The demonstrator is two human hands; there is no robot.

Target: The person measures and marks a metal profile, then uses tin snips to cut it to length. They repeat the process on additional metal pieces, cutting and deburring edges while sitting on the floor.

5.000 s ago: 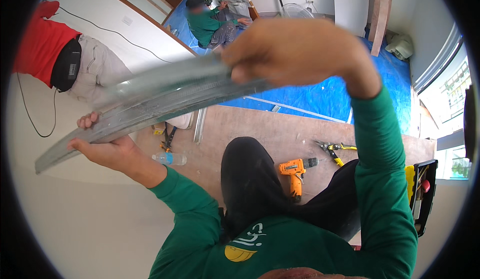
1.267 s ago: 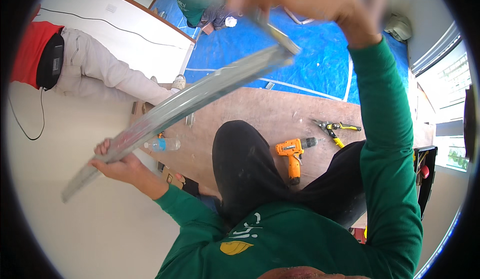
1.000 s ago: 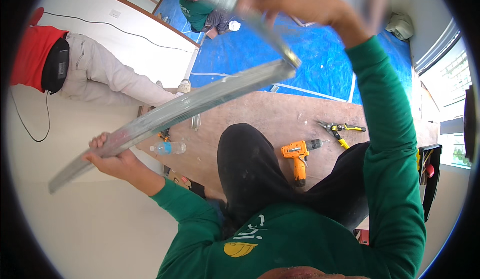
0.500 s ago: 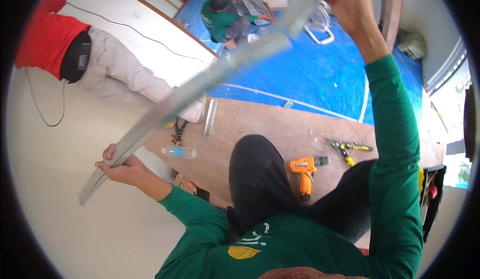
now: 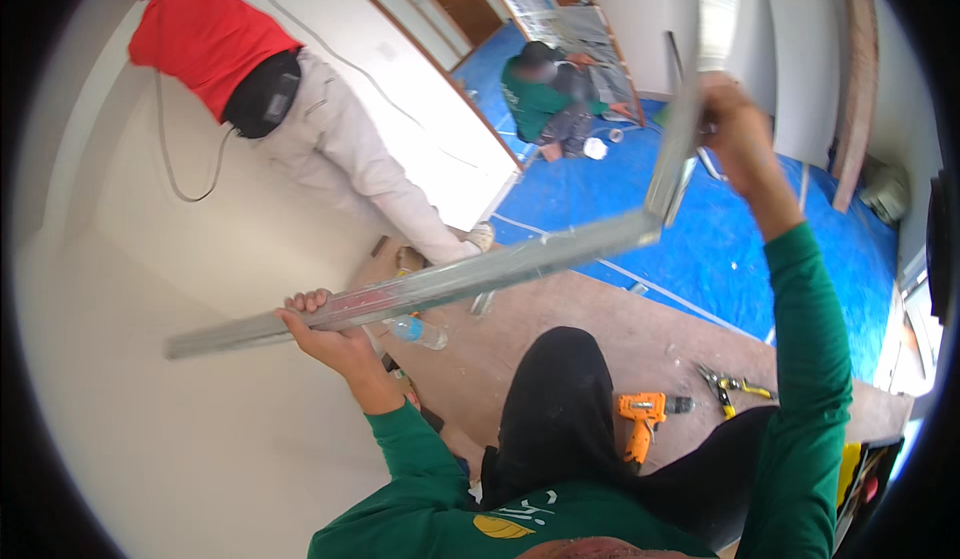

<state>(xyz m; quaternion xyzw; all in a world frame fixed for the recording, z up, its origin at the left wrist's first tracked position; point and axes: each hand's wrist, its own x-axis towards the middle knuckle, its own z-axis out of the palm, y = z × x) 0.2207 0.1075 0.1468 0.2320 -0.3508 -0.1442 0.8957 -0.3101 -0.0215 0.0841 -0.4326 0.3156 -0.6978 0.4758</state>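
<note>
I hold a long grey metal channel that is bent at a sharp corner near its right end. My left hand grips the long lower part from beneath, near its left end. My right hand is raised high and grips the short upright part above the bend. Both sleeves are green. My knee in dark trousers shows below the channel.
An orange cordless drill and yellow-handled snips lie on the brown floor, with a plastic bottle nearer the wall. A person in a red top leans at the white wall. Another person in green crouches on blue sheeting.
The channel has folded at a point near its right end, so its short part now stands upright. My right hand rose with it; my left hand kept its grip.
</note>
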